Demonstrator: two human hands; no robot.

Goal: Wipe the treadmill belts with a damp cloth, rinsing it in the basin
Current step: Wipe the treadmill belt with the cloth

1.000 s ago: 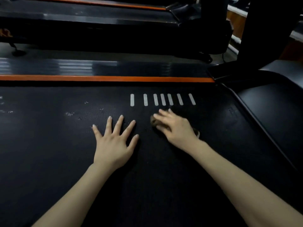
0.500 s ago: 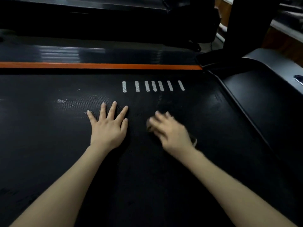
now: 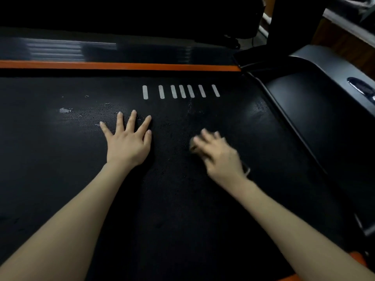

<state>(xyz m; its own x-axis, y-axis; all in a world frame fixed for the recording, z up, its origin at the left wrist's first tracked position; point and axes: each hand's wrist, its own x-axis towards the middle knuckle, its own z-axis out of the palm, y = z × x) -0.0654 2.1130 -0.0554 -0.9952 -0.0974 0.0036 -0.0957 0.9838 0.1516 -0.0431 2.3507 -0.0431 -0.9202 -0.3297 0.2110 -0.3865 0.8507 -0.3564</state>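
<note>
Two hands on belt (image 3: 182, 220) | left hand (image 3: 127, 147) flat, spread | right hand (image 3: 220, 158) blurred over half-hidden cloth (image 3: 193, 148), grip unclear

Gym or fitness room, viewed from above the deck of a running machine. A wide black textured treadmill belt (image 3: 182, 209), printed with a row of short white dash marks (image 3: 182, 91), fills the view. A glossy dark side rail (image 3: 60, 50) edged by an orange stripe (image 3: 121, 65) borders its far side. At right, a rounded grey-black moulded motor cover (image 3: 316, 94) meets the belt's end, with a black upright column (image 3: 294, 21) behind it. Brown wooden panelling (image 3: 343, 45) shows at upper right.
</note>
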